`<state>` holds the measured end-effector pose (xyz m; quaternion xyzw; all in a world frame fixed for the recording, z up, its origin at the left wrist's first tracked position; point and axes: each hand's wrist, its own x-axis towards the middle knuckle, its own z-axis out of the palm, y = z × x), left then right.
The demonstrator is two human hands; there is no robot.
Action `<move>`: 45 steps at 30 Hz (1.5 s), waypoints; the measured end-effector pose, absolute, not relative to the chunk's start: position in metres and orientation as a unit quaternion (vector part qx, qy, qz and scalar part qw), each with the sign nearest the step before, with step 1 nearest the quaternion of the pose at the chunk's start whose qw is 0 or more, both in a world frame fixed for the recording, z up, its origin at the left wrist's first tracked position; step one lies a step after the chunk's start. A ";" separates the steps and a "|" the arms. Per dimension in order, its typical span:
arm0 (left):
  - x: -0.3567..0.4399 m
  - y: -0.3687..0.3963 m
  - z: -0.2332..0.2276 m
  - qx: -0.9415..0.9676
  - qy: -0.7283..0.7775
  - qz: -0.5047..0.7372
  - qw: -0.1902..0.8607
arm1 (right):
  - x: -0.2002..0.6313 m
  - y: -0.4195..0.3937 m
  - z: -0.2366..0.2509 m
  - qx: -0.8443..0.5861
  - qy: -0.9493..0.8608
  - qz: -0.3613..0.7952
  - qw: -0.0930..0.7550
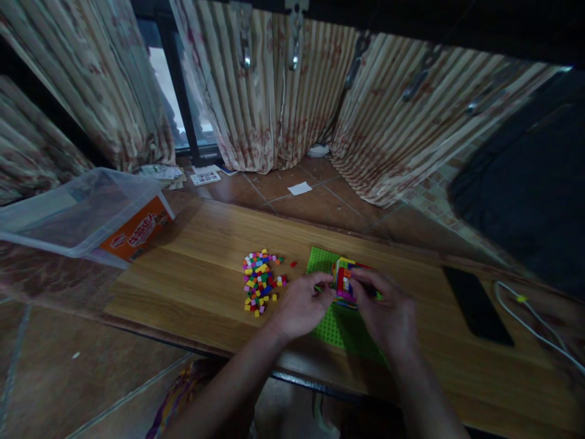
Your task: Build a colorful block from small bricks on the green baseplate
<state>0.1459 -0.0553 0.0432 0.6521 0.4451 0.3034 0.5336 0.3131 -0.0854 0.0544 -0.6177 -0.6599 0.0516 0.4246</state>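
A small walled structure of colourful toy bricks [346, 281] stands on a green studded baseplate [331, 326]. At its left side is my left hand [305, 305], thumb and forefinger curled close together by the wall; anything between them is hidden. My right hand [389, 308] reaches over the right side, its fingers bent in a pinch at the bricks. What those fingertips grip does not show. Red, white, orange and magenta bricks are visible between the two hands. Left of the baseplate lies a pile of loose small bricks [259, 281] in many colours.
The wooden tabletop [196, 256] carries a black phone-like slab [478, 305] at the right, beside a white cable [525, 317]. A clear plastic bin [86, 225] with an orange label stands at the left. Striped curtains [274, 91] hang behind the table.
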 end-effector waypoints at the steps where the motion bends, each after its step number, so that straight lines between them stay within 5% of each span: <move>1: 0.146 -0.055 0.043 0.653 0.443 0.304 0.534 | 0.313 -0.085 0.055 -0.619 -0.656 0.049 0.429; 11: 0.146 -0.056 0.039 0.654 0.439 0.308 0.533 | 0.316 -0.081 0.054 -0.668 -0.629 -0.016 0.398; 27: 0.144 -0.058 0.053 0.708 0.429 0.276 0.489 | 0.316 -0.070 0.041 -0.711 -0.469 0.191 0.488; 45: 0.145 -0.059 0.052 0.717 0.425 0.281 0.476 | 0.316 -0.069 0.039 -0.705 -0.488 0.171 0.485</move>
